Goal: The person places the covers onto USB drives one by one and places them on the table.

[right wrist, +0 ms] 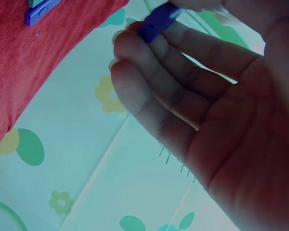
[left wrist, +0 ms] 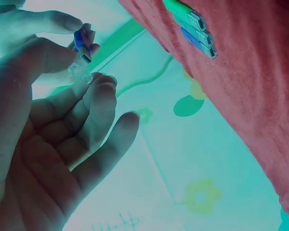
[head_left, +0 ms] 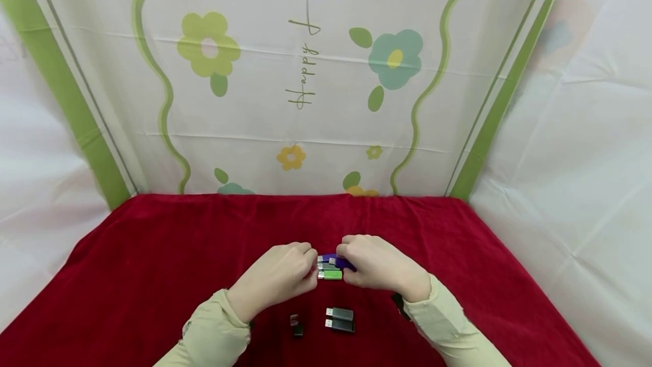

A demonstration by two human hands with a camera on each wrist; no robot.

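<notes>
My right hand [head_left: 379, 262] pinches a purple-blue USB stick [right wrist: 158, 21] between thumb and fingertips, its metal plug turned to the left. Facing it, my left hand [head_left: 280, 273] pinches a small clear cap [left wrist: 79, 72] with thumb and finger, close to the plug. Under the hands, three USB sticks lie side by side on the red cloth: a green one [head_left: 333, 274], a greyish one [left wrist: 190, 30] and a blue one [right wrist: 42, 12]. Their plugs point left. My hands partly cover this row in the head view.
Nearer to me on the red cloth [head_left: 178, 259] lie a grey USB stick [head_left: 341, 314] and a black USB stick [head_left: 341, 326]. A small clear piece [head_left: 294, 319] and a small black piece [head_left: 297, 331] lie left of them. A flowered curtain [head_left: 326, 123] stands behind.
</notes>
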